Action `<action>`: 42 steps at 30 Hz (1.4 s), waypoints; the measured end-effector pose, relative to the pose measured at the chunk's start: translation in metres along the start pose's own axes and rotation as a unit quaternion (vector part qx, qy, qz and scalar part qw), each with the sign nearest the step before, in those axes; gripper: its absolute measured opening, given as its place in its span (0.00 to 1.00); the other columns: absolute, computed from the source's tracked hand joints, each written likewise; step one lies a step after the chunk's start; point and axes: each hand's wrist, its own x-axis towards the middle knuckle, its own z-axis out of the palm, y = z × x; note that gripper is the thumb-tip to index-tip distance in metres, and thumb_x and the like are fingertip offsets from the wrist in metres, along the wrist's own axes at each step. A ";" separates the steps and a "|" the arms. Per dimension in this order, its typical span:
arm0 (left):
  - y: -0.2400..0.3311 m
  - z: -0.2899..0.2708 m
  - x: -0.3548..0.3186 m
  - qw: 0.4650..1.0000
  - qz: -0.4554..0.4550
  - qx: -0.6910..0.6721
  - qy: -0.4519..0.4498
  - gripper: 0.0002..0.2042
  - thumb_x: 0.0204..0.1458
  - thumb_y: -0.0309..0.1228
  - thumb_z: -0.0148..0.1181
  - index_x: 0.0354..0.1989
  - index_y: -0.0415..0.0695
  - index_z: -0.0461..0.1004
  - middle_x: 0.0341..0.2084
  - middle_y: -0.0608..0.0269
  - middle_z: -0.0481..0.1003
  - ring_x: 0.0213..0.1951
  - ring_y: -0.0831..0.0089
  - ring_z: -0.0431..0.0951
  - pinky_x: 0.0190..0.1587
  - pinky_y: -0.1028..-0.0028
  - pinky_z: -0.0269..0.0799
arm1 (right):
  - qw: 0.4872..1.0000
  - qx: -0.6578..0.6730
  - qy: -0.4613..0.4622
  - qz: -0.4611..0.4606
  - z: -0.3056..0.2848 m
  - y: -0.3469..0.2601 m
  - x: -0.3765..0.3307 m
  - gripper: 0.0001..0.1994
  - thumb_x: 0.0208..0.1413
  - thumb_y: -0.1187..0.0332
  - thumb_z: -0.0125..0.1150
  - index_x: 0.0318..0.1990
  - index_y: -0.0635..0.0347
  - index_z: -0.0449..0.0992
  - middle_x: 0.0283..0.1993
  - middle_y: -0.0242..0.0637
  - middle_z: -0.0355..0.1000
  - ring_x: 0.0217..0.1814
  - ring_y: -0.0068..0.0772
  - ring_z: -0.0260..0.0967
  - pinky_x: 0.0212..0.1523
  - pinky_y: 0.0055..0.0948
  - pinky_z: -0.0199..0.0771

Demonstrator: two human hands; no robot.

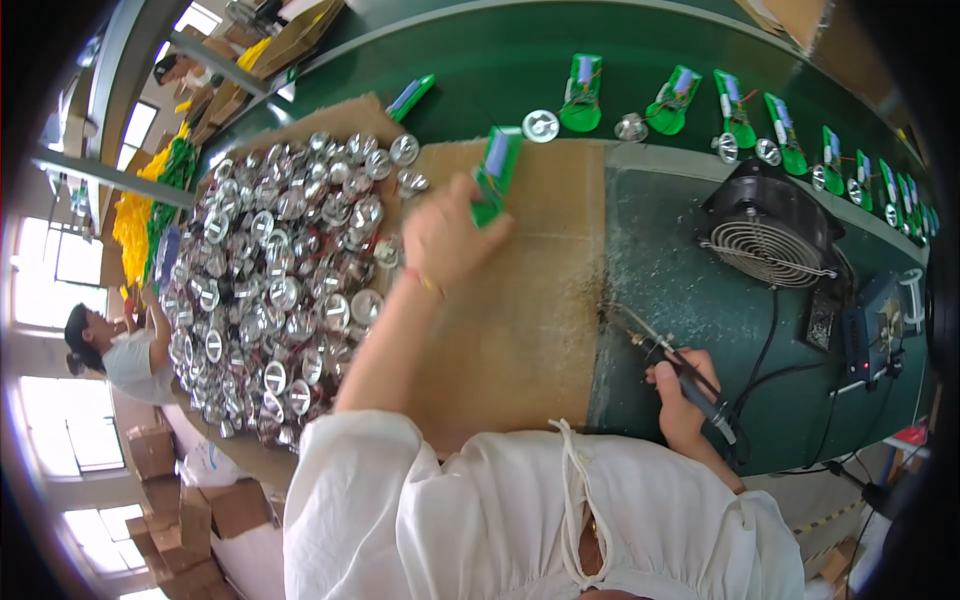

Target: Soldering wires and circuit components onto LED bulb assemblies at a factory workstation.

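Note:
My left hand (443, 232) is over the upper part of a brown cardboard sheet (520, 330), slightly blurred. Between its thumb and fingers is a green flashlight housing (497, 165) with a pale purple battery in it. My right hand (686, 392) grips a soldering iron (690, 375) low on the right. The iron's thin tip points up and left, close to the sheet's dark, scorched right edge. Left of my left arm lies a large heap of shiny reflector lamp heads (290, 290), some with red wires.
Green housings with batteries (735, 110) line the far side of the green bench, several with reflectors beside them. A black fan (770, 235) and a blue soldering station (875, 325) with cables stand at right. Another person (130, 345) works at left near yellow and green parts (145, 225).

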 end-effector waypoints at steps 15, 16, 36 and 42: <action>-0.072 -0.011 -0.096 0.970 0.119 0.155 0.146 0.14 0.35 0.30 0.65 0.35 0.55 0.76 0.53 0.62 0.61 0.57 0.55 0.57 0.55 0.58 0.54 | 0.999 0.018 0.029 -0.005 0.009 -0.004 -0.001 0.07 0.51 0.72 0.57 0.34 0.66 0.67 0.26 0.38 0.71 0.24 0.23 0.68 0.26 0.19 0.68; -0.080 -0.007 -0.095 0.977 0.112 0.125 0.134 0.07 0.36 0.32 0.65 0.26 0.52 0.78 0.52 0.64 0.64 0.59 0.55 0.56 0.56 0.58 0.52 | 0.999 0.022 0.021 -0.010 0.010 -0.006 -0.002 0.07 0.51 0.72 0.57 0.34 0.66 0.67 0.25 0.38 0.70 0.25 0.23 0.68 0.26 0.20 0.68; 0.014 0.021 -0.161 0.934 -0.081 -0.347 0.001 0.05 0.43 0.27 0.62 0.23 0.39 0.75 0.22 0.59 0.71 0.23 0.70 0.71 0.25 0.75 0.66 | 0.983 -0.058 -0.155 -0.080 0.030 -0.027 -0.021 0.06 0.49 0.77 0.57 0.33 0.67 0.66 0.27 0.41 0.69 0.27 0.24 0.67 0.29 0.22 0.69; 0.013 0.026 -0.163 0.934 -0.071 -0.351 0.017 0.05 0.42 0.27 0.61 0.22 0.38 0.74 0.23 0.59 0.71 0.23 0.69 0.72 0.26 0.74 0.66 | 0.981 -0.052 -0.165 -0.085 0.034 -0.026 -0.022 0.06 0.49 0.76 0.57 0.32 0.67 0.66 0.27 0.40 0.69 0.27 0.22 0.67 0.29 0.22 0.68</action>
